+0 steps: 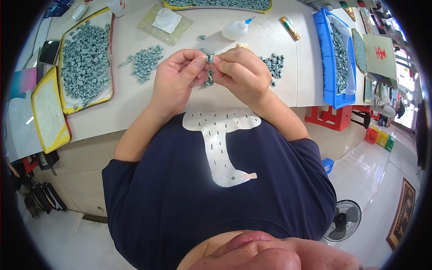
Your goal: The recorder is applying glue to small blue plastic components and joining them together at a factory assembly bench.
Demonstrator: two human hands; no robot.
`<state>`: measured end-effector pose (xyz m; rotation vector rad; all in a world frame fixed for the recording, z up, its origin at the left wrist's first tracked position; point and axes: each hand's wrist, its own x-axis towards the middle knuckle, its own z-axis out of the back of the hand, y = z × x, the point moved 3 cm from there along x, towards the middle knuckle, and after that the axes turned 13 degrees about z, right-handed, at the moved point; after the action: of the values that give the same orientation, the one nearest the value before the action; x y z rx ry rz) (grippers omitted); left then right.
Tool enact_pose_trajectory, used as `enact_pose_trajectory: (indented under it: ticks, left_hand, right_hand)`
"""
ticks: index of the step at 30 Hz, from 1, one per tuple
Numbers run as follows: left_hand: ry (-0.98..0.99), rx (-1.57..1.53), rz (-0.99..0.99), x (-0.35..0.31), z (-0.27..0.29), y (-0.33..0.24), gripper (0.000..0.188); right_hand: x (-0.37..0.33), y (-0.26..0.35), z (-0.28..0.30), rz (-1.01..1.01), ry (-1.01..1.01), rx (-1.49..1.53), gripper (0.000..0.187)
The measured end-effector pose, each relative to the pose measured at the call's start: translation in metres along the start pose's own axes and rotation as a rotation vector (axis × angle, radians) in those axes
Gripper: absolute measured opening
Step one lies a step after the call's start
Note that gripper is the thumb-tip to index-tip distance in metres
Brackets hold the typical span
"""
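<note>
My left hand (180, 76) and my right hand (244, 69) meet over the white table, fingertips closed together. Between them they pinch a small grey-green stone piece (209, 59), partly covered by the fingers. A few more such pieces show just beneath and behind the fingertips. Left of my left hand lies a loose heap of pale grey-green stone pieces (146, 64). Beside my right hand is a heap of darker, shinier stone pieces (274, 67). Beyond the hands, a translucent squeeze bottle (235, 31) with a blue needle tip rests on the tabletop.
A yellow-rimmed tray (62, 92) full of stone pieces is at left, overlapping another yellow-rimmed tray (50, 108). At right stands a blue basket (327, 85) of dark pieces. A clear packet (150, 24), a small printed tube (290, 29) and another filled tray (216, 7) lie farther back.
</note>
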<state>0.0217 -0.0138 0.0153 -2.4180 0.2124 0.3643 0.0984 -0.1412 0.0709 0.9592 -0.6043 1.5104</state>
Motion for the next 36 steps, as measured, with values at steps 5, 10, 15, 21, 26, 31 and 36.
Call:
enact_pose_trajectory:
  ticks: [5,10,15,21,26,31,36]
  left_hand:
    - [-0.051,0.184,-0.106,-0.004,-0.003,-0.004,0.016]
    - [-0.122,0.38,-0.317,-0.012,-0.013,-0.012,0.016]
    - [-0.21,0.615,-0.523,-0.017,-0.017,-0.018,0.014]
    - [-0.241,0.662,-0.601,-0.018,-0.021,-0.018,0.013]
    - [-0.245,0.653,-0.583,-0.017,-0.021,-0.018,0.012]
    - [-0.279,0.726,-0.493,-0.017,-0.019,-0.019,0.011]
    - [-0.336,0.932,-0.307,-0.011,-0.006,-0.012,0.011]
  right_hand:
    - [-0.005,-0.005,-0.002,0.012,-0.051,0.081,0.022]
    - [-0.007,-0.002,0.001,-0.102,-0.075,0.088,0.024]
    - [-0.003,0.001,0.001,-0.171,-0.081,0.088,0.025]
    - [-0.005,0.002,0.0,-0.145,-0.092,0.044,0.025]
    - [-0.005,0.002,0.001,-0.184,-0.083,0.092,0.024]
    - [-0.013,-0.002,0.006,-0.243,0.031,0.144,0.022]
    - [-0.026,-0.013,0.017,-0.497,0.258,0.159,0.018]
